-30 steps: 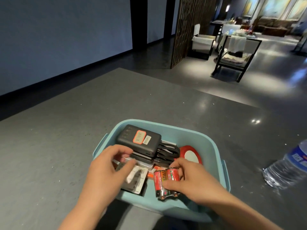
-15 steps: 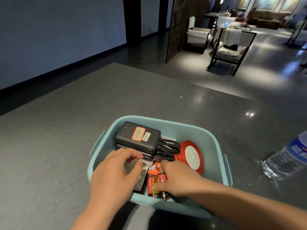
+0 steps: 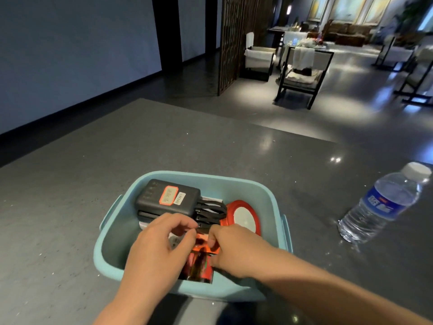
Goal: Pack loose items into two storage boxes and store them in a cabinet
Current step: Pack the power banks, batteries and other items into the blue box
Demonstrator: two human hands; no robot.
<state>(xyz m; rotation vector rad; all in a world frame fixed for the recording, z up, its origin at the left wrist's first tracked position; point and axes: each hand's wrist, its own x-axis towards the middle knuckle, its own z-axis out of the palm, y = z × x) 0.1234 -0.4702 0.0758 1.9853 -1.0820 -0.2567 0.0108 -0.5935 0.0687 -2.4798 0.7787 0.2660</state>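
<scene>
Both hands in glossy teal plastic box (image 3: 246, 188) w/ rounded corners: left hand (image 3: 157, 252) fingers curled, grip unclear; right hand (image 3: 236, 250) fingers clamped on red cylindrical batteries (image 3: 199, 266). Matte black power bank (image 3: 168, 199) behind.

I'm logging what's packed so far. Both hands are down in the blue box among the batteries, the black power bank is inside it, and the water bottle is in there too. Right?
Not quite. The head view shows the water bottle lying on the table to the right of the blue box, not in it. The rest holds: the left hand and right hand are in the box by the batteries, with the black power bank inside.
</scene>
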